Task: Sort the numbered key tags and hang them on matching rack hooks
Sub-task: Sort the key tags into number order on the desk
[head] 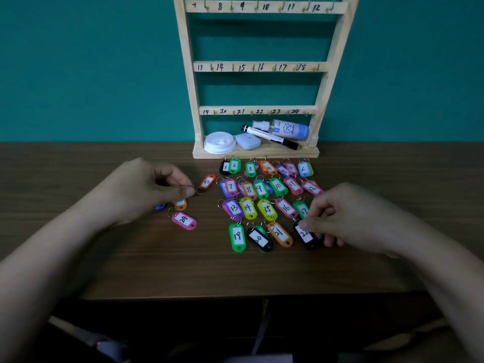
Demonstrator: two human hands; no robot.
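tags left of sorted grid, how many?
4: red tag by the left hand, orange tag and blue tag partly under it, pink tag 24 below. More may be hidden.

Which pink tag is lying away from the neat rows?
The pink tag marked 24, left of the rows and just below the left hand. Every other pink one sits inside the rows.
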